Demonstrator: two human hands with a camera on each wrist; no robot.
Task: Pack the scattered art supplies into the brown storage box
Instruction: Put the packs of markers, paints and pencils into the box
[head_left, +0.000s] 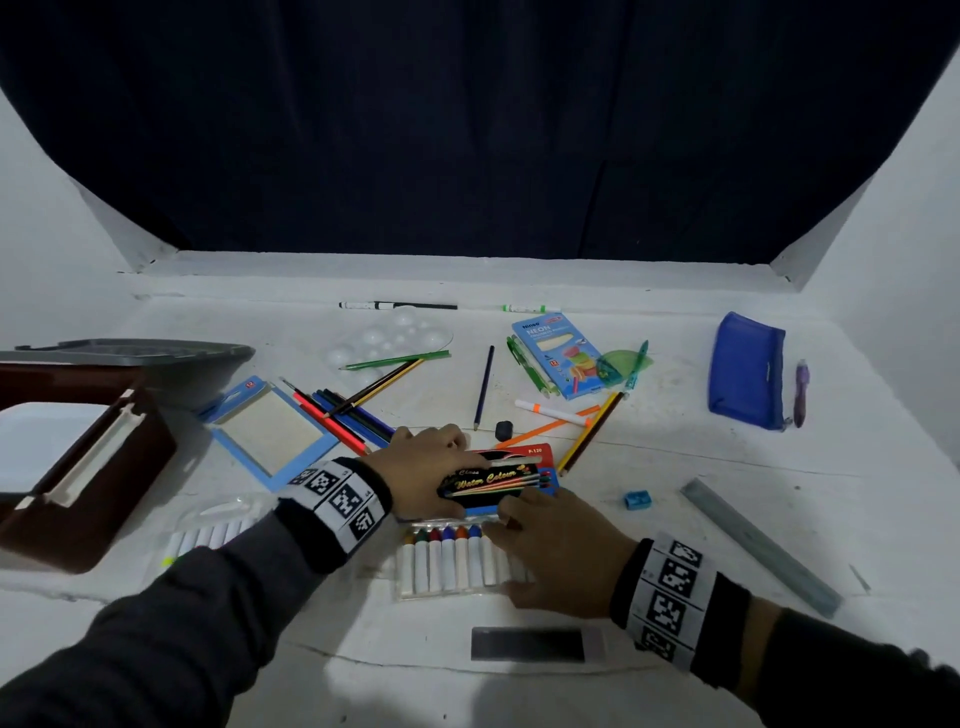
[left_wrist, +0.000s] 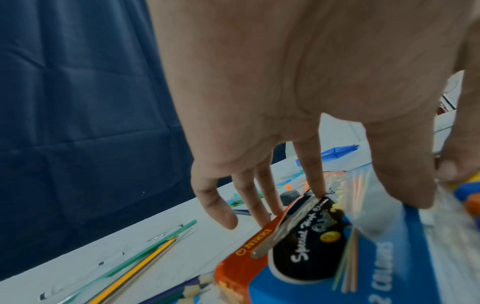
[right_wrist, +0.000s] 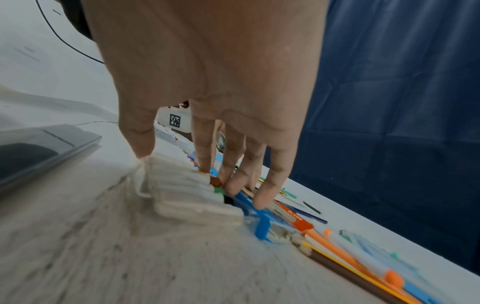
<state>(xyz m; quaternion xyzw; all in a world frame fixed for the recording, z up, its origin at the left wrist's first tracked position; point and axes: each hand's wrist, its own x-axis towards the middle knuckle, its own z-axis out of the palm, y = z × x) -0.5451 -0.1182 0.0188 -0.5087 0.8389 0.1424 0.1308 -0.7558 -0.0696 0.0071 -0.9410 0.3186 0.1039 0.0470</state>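
Observation:
The brown storage box (head_left: 88, 499) lies open at the left edge, a white tray inside it. My left hand (head_left: 436, 478) (left_wrist: 337, 205) grips a red and blue water colour box (head_left: 514, 475) (left_wrist: 306, 253) across its width. Its fingers are on the far edge and its thumb on the near edge. Just in front, my right hand (head_left: 511, 553) (right_wrist: 187, 170) pinches a clear tray of white paint tubes (head_left: 447, 561) (right_wrist: 187, 197). The thumb is at the tubes' near ends and the fingers by the coloured caps.
Loose pencils (head_left: 337, 415), a blue-framed pack (head_left: 270, 431) and a white palette (head_left: 395, 338) lie behind my left hand. A neon crayon box (head_left: 561, 358), blue pouch (head_left: 745, 369), ruler (head_left: 758, 545), sharpener (head_left: 637, 500) and eraser (head_left: 504, 429) lie to the right. Another tube pack (head_left: 208, 530) sits near the brown box.

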